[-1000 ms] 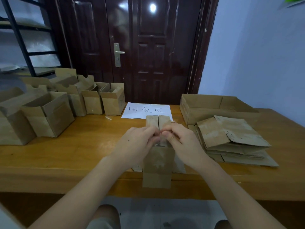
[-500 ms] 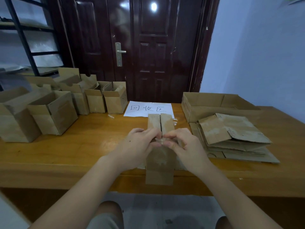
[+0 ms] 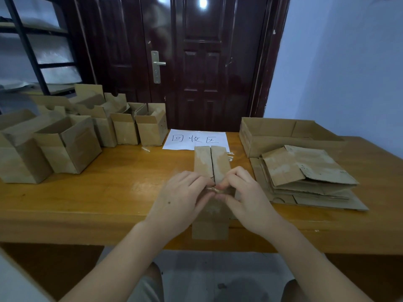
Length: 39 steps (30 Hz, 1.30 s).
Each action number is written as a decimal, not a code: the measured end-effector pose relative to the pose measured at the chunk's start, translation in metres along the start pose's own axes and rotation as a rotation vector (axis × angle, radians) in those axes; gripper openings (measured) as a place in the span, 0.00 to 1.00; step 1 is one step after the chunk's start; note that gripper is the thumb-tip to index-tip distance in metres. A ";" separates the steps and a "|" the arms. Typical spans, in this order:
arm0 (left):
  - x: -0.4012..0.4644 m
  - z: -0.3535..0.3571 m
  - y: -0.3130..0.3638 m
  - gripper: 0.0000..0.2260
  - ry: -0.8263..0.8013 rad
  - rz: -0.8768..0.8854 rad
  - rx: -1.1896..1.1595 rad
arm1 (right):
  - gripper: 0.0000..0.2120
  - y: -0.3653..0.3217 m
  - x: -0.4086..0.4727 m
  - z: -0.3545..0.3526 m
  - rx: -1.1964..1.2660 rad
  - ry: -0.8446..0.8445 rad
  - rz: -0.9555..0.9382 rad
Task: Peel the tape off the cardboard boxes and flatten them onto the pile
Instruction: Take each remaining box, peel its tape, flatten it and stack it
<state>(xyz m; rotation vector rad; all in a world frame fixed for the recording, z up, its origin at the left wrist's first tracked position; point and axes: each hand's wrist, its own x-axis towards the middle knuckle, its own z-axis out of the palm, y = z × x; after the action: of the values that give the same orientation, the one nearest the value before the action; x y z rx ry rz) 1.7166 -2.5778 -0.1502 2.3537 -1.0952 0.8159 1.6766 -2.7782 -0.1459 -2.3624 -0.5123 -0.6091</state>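
Note:
A small brown cardboard box point(image 3: 210, 225) lies lengthwise at the table's front edge, its two far flaps point(image 3: 211, 162) pointing away from me. My left hand point(image 3: 181, 199) and my right hand point(image 3: 246, 197) meet over its middle, fingertips pinching a crumpled strip of clear tape point(image 3: 214, 189) on the box's top seam. To the right lies the pile of flattened boxes point(image 3: 305, 177). Several upright open boxes point(image 3: 72, 147) stand in a row at the left.
A white sheet with handwritten characters point(image 3: 196, 139) lies at the table's back centre. A large shallow cardboard tray point(image 3: 272, 136) stands behind the pile. Small tape scraps point(image 3: 230, 156) lie beside the flaps. A dark door and a metal shelf rise behind the wooden table point(image 3: 87, 203).
The fingertips of both hands have shifted slightly on the tape at the seam. The box has stayed in place; the camera has tilted a little.

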 end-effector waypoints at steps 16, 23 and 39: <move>0.000 0.008 -0.008 0.14 -0.114 0.046 0.163 | 0.11 0.014 -0.008 0.005 -0.261 0.035 -0.170; 0.003 0.014 -0.011 0.18 -0.134 0.057 0.274 | 0.17 0.017 -0.008 0.003 -0.289 -0.090 -0.126; 0.008 0.014 -0.013 0.13 -0.140 0.104 0.366 | 0.16 0.016 -0.011 0.011 -0.264 -0.031 -0.071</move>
<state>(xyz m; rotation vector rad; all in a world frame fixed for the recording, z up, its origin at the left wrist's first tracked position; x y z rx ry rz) 1.7357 -2.5819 -0.1567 2.7083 -1.2204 0.9716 1.6792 -2.7845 -0.1674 -2.6149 -0.5608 -0.7106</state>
